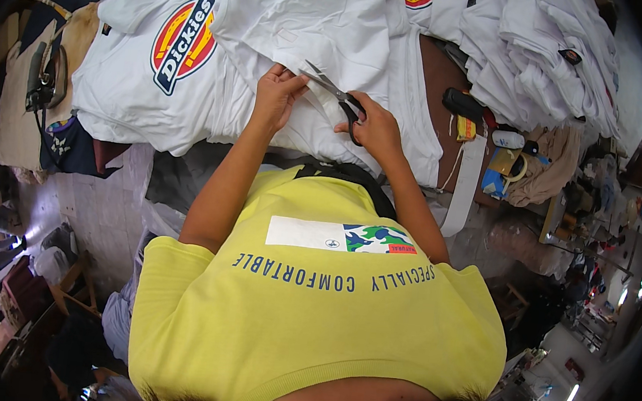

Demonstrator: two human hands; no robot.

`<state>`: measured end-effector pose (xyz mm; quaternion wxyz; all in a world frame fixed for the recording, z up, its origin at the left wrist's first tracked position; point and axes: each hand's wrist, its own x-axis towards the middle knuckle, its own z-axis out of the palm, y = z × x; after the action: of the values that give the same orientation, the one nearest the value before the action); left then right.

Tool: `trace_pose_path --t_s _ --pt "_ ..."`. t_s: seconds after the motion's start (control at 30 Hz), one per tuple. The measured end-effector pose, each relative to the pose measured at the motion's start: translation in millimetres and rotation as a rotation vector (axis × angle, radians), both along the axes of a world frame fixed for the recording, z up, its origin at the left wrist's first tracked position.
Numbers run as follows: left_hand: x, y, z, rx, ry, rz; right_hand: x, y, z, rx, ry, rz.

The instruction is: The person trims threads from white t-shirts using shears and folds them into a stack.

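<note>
White shirts (pixel 121 104) with a coloured printed badge lie spread over the table before me. My left hand (pixel 278 94) pinches the edge of the white garment in the middle, thumb against fingers. In my right hand (pixel 374 127) is a pair of scissors (pixel 337 94) with black handles, my fingers through the loops. Its blades point up and to the left, slightly parted, and lie over the cloth just right of my left fingertips. Whether a thread is between the blades is too small to tell.
More white garments (pixel 536 51) are heaped at the far right. By the table's right side lie a black case (pixel 462 103), a white strip (pixel 464 187) and a roll of tape (pixel 518 169). An iron (pixel 45 77) rests on brown cloth at the left.
</note>
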<state>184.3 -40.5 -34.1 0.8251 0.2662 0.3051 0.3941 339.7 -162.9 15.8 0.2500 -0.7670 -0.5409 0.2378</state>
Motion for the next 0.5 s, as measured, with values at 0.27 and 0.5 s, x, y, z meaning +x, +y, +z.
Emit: trace_pose_path --t_s 0.27,0.5 --pt "-1.8 0.3 4.3 -0.007 0.016 -0.006 -2.0 14.2 2.9 -0.057 -0.004 0.021" --pt "-5.9 10.1 6.6 -0.022 0.026 0.029 2.6 8.2 -3.0 -0.096 0.093 -0.014"
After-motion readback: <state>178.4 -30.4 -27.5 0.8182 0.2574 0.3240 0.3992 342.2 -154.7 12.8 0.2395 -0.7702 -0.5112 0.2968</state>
